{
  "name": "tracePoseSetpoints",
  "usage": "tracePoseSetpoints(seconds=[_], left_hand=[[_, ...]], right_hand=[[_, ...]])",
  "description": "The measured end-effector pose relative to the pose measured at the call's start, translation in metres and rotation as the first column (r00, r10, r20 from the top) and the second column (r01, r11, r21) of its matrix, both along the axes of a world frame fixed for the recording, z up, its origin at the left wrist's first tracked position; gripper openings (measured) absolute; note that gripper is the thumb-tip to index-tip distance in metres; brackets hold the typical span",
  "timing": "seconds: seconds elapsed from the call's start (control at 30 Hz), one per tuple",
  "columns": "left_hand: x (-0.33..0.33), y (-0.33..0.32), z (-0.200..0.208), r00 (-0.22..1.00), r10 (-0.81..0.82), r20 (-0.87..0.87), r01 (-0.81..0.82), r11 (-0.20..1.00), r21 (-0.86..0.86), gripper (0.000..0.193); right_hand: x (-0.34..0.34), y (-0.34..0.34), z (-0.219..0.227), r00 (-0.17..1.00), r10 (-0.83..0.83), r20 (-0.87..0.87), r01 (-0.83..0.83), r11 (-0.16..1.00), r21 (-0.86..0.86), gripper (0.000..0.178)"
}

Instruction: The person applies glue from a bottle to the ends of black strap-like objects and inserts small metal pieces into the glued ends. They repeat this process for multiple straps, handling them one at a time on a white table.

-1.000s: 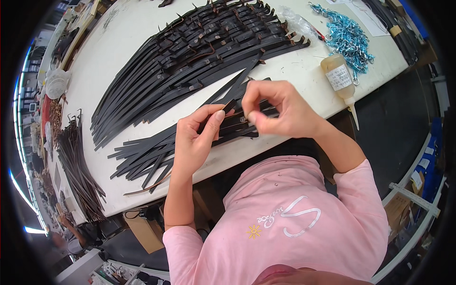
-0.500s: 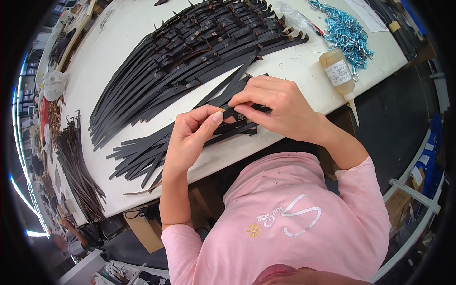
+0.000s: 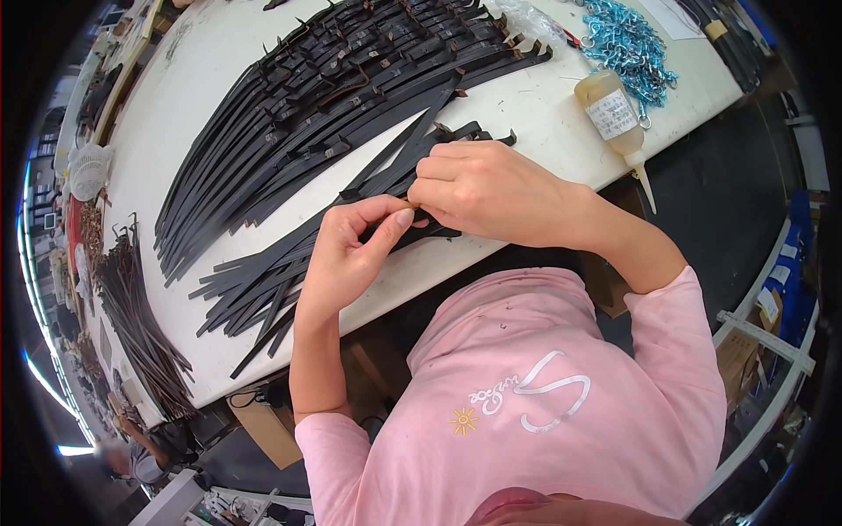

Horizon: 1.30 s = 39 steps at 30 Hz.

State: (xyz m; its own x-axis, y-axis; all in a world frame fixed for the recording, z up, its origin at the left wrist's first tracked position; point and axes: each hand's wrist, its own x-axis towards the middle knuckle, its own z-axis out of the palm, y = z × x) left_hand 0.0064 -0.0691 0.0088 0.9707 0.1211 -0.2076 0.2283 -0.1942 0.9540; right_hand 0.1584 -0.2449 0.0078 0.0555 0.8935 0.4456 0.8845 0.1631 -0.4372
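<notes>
My left hand (image 3: 346,250) pinches with thumb and forefinger at the near edge of the white table. Fingertip to fingertip with it, my right hand (image 3: 491,193) is closed with its back turned up. Between them is a black strap, mostly hidden by the fingers; a small brownish bit shows at the fingertips. Under both hands lies a loose pile of black straps (image 3: 263,285), their plain ends fanned out to the left and their curled ends past my right hand. Beyond it spreads a larger fan of black straps (image 3: 237,167) with upturned buckle ends.
A squeeze bottle (image 3: 611,114) with yellowish liquid and a long nozzle lies at the right table edge (image 3: 561,149). Behind it are blue-wrapped metal chains (image 3: 627,53) and clear plastic (image 3: 531,22). Thin dark brown strips (image 3: 140,324) lie far left, near a white basket (image 3: 89,171).
My right hand has rolled over and closed in against my left fingertips. At the pile's lower left, a strap end that showed brown now shows black. The view has shifted slightly.
</notes>
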Motion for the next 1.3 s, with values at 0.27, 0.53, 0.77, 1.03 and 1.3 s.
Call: tracePoseSetpoints(seconds=[0.27, 0.53, 0.77, 1.03, 1.3], left_hand=[[0.002, 0.007, 0.008, 0.999, 0.029, -0.036, -0.035, 0.983, -0.179, 0.022], [0.005, 0.008, 0.000, 0.998, -0.010, -0.054, 0.000, 0.984, -0.179, 0.023], [0.008, 0.001, 0.001, 0.999, 0.011, -0.051, -0.022, 0.975, -0.219, 0.023], [0.011, 0.003, -0.003, 0.998, 0.008, -0.068, -0.022, 0.977, -0.211, 0.024], [0.007, 0.008, -0.001, 0.997, 0.015, -0.075, -0.031, 0.978, -0.209, 0.025]], right_hand=[[0.002, -0.005, 0.003, 0.899, -0.146, -0.413, 0.121, 0.989, -0.086, 0.009], [0.003, -0.004, 0.002, 0.992, -0.052, -0.111, 0.051, 0.999, -0.006, 0.009], [-0.004, -0.001, 0.009, 0.993, -0.044, 0.108, 0.047, 0.998, -0.034, 0.010], [0.000, 0.007, -0.005, 0.991, -0.105, -0.082, 0.109, 0.992, 0.057, 0.012], [0.005, -0.002, 0.004, 0.932, -0.121, -0.342, 0.115, 0.993, -0.039, 0.003]])
